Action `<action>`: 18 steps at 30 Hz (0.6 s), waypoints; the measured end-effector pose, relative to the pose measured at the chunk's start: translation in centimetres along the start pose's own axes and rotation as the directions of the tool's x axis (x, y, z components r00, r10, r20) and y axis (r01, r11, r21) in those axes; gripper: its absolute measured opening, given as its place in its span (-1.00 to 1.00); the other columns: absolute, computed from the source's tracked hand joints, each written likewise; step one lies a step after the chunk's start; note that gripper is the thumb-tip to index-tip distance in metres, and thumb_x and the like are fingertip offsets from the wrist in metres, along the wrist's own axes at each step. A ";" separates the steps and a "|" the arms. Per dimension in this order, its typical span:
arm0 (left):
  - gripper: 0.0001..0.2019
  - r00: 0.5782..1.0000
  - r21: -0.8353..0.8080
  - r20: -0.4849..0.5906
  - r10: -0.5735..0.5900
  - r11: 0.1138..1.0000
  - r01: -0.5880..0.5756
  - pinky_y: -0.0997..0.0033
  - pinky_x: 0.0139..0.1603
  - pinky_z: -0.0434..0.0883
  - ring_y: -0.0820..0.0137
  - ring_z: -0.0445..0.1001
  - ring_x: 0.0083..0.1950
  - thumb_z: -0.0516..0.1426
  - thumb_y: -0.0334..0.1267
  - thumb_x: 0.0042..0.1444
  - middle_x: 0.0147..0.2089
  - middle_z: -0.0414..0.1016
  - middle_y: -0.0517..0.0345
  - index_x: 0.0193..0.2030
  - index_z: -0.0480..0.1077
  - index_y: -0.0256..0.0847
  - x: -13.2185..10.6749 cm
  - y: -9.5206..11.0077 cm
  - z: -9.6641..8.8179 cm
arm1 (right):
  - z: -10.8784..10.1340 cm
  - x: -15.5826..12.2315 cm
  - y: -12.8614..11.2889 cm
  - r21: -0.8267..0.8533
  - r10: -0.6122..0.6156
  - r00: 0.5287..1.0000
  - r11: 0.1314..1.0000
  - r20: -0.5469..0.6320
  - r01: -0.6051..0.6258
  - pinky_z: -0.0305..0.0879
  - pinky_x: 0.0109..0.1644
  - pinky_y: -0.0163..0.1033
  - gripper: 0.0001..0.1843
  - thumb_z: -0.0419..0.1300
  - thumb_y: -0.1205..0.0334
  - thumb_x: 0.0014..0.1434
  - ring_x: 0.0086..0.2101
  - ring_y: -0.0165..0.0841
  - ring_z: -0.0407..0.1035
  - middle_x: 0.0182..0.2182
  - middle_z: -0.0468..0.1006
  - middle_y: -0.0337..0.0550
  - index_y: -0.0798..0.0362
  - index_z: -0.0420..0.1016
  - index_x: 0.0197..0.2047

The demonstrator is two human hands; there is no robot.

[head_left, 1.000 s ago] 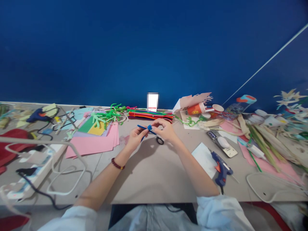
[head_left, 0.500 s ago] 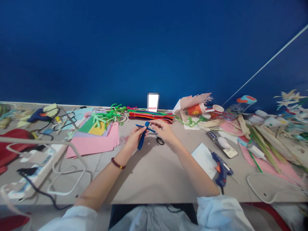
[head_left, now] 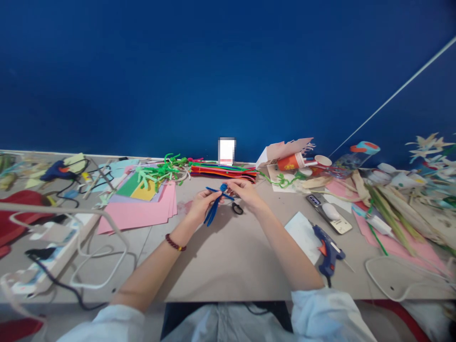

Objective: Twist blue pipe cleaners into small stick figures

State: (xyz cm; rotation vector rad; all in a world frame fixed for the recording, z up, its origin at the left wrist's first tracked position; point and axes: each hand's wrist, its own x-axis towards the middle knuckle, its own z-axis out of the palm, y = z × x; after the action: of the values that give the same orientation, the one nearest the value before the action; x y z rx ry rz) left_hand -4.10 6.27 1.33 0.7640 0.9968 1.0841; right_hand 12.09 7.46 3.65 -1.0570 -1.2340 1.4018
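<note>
Between my hands, above the table, is a small blue pipe-cleaner figure (head_left: 213, 212) with a rounded head, two side arms and two long strands hanging down. My left hand (head_left: 200, 205) is closed on its middle, thumb and fingers pinching it. My right hand (head_left: 245, 192) pinches the figure by its head end, fingers closed. Just below my right hand lies a pair of scissors (head_left: 237, 208), of which mainly a black handle loop shows. Behind the hands rests a bundle of coloured pipe cleaners (head_left: 223, 170).
Pink paper (head_left: 142, 213) and green pipe cleaners (head_left: 156, 173) lie left. A power strip (head_left: 53, 256) with cables stands further left. At right are a glue gun (head_left: 331, 251), a phone (head_left: 342, 224), paper cups (head_left: 290, 162) and dried husks (head_left: 395, 213). A lit phone screen (head_left: 227, 151) faces me.
The blue figure's head has shifted slightly right and down, and its strands have spread apart a little. My right hand has moved in closer to the head.
</note>
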 end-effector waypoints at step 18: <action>-0.73 0.984 -0.052 -0.094 0.148 0.987 -0.154 0.57 -0.45 0.30 0.56 0.37 -0.49 0.36 -0.12 -0.28 -0.50 0.50 0.20 -0.48 0.51 -0.26 1.4 -1.1 -0.9 | -0.5 0.5 1.0 -0.022 0.065 0.998 0.998 0.010 -0.065 0.30 -0.36 -0.35 -0.65 0.33 0.04 -0.10 -0.42 -0.45 0.39 -0.37 0.56 -0.16 0.04 0.55 -0.24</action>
State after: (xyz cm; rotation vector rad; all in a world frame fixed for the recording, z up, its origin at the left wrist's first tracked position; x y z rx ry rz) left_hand -4.32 7.28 -0.30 0.7573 0.9902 1.2834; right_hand 12.39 7.99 2.59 -1.1148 -1.2341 1.4480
